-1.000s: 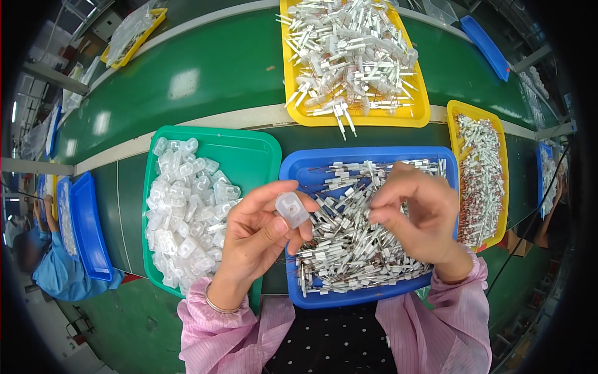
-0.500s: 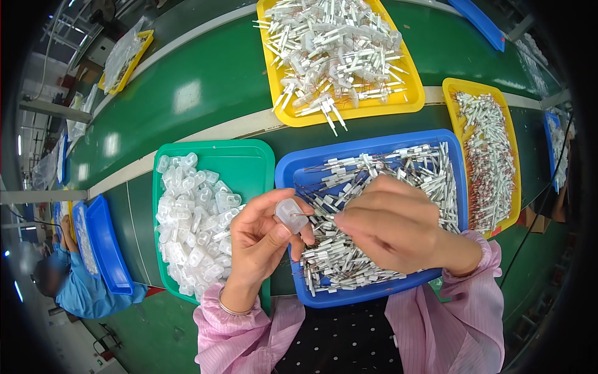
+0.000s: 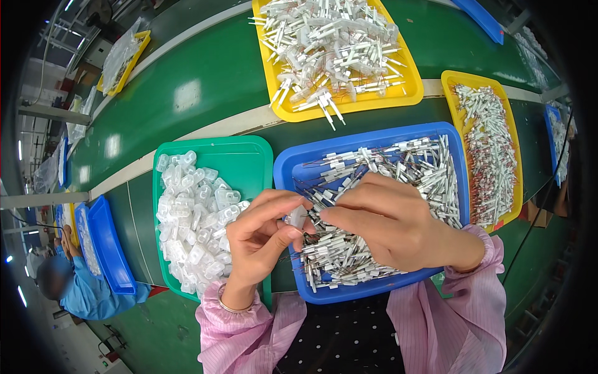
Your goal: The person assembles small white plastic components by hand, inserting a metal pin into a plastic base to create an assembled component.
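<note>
My left hand point(image 3: 265, 234) is closed around a small translucent white plastic housing point(image 3: 297, 217), held between thumb and fingers over the left rim of the blue tray point(image 3: 289, 163). Right beside it, my right hand point(image 3: 386, 221) is in a pinch, its fingertips close to the housing's opening. A thin dark wire point(image 3: 307, 215) shows between housing and fingertips; its far end is hidden by my fingers. Beneath both hands, the blue tray holds many white connector pieces with thin wires point(image 3: 349, 258). To the left, a green tray point(image 3: 252, 156) carries a heap of similar translucent housings point(image 3: 193, 224).
Beyond the trays, a yellow tray point(image 3: 286, 114) piled with wired housings rests by the green conveyor belt point(image 3: 218, 81). Another yellow tray point(image 3: 514, 181) of white connectors lies at right. At far left, a person in blue point(image 3: 93, 293) sits near an outer blue tray point(image 3: 112, 249).
The housing in my left hand has turned and now shows its side. My right fingertips have moved left, nearer to it. The view has shifted slightly.
</note>
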